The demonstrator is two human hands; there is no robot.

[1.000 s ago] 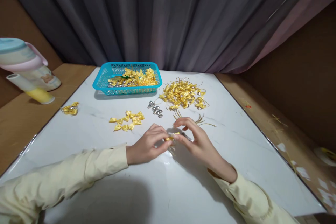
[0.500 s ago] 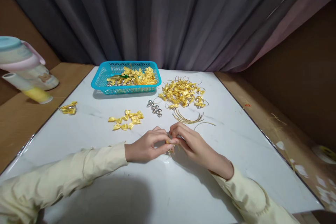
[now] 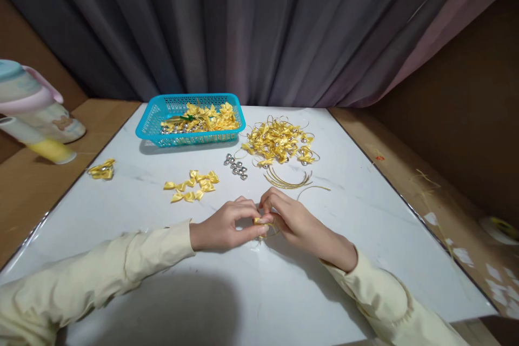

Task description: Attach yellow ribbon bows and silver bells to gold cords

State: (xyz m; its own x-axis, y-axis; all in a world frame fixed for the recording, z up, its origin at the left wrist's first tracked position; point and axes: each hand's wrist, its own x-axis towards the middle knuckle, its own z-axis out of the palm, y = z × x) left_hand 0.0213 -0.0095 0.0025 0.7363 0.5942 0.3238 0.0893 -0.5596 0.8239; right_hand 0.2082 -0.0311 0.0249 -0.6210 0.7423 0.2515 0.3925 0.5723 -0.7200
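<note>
My left hand (image 3: 229, 226) and my right hand (image 3: 290, 220) meet at the middle of the white table, fingertips pinched on a small yellow bow (image 3: 263, 222) with a thin gold cord. Fingers hide much of the bow. Beyond my hands lie loose yellow bows (image 3: 189, 195) to the left, a cluster of silver bells (image 3: 235, 166), and curved gold cords (image 3: 286, 182) just past my right hand. Farther back is a heap of yellow bows with bells and cord loops (image 3: 278, 141).
A blue basket (image 3: 188, 141) holding bows and bells stands at the back left. One small yellow bundle (image 3: 102, 170) lies near the left edge. A bottle (image 3: 40, 105) and a roll (image 3: 52, 150) are at the far left; paper scraps (image 3: 462, 255) lie right.
The cord at my fingertips now shows as a loop by my right hand, and more of the yellow bow shows. The whole view has shifted slightly.
</note>
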